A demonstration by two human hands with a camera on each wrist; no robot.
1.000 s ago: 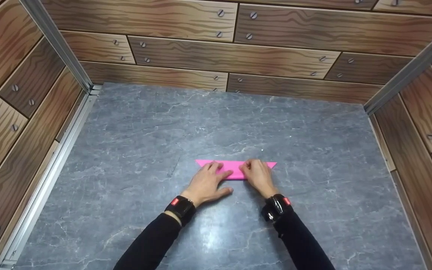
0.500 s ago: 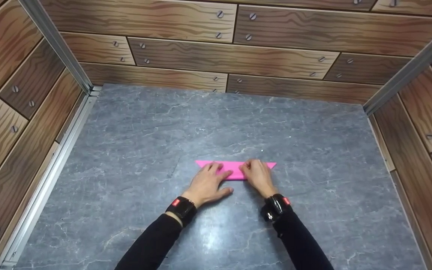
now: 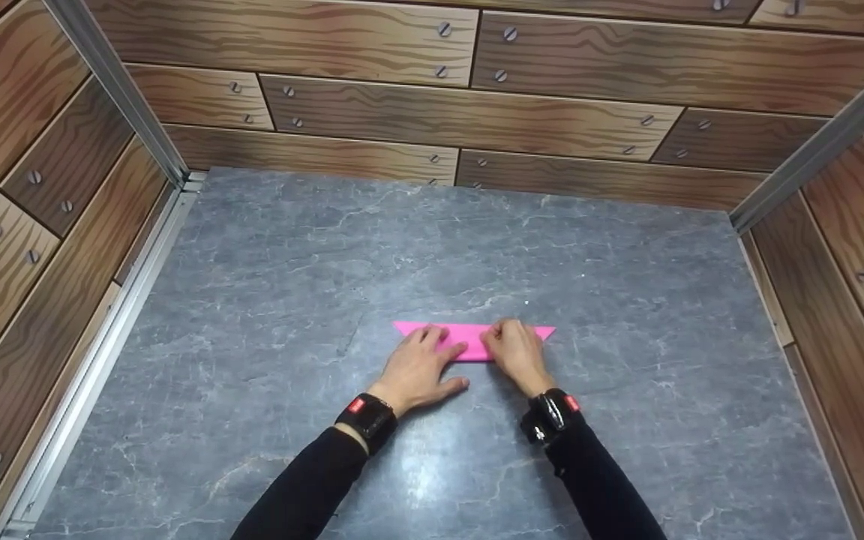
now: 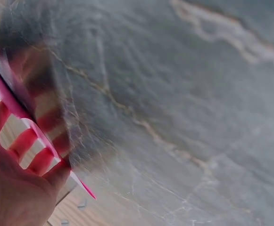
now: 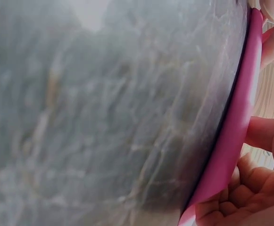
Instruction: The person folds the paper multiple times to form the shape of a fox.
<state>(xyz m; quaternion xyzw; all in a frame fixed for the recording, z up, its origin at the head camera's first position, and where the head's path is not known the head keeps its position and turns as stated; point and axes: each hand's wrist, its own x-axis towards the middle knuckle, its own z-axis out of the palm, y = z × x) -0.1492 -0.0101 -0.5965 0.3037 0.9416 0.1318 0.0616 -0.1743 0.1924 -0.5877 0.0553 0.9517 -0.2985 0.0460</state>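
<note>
A bright pink strip of folded paper (image 3: 473, 341) with pointed ends lies on the grey marbled table. On its left part rests my left hand (image 3: 418, 367), fingers spread over the paper and thumb out over the table. My right hand (image 3: 516, 351) presses on the right part, its fingers curled in and the thumb tip beside the index finger. In the left wrist view, the left fingers (image 4: 41, 160) touch the paper edge (image 4: 45, 141). The right wrist view has the right thumb (image 5: 261, 132) against the thick rolled-looking front edge of the paper (image 5: 233, 127).
The grey table (image 3: 312, 247) stretches around the hands. Wood-plank-patterned panels (image 3: 364, 105) stand at the back and both sides, with metal rails (image 3: 102, 82) at the corners. Black wristbands (image 3: 367, 421) sit on both wrists.
Both hands and the pink paper hold their places on the table; only the head view shifts slightly.
</note>
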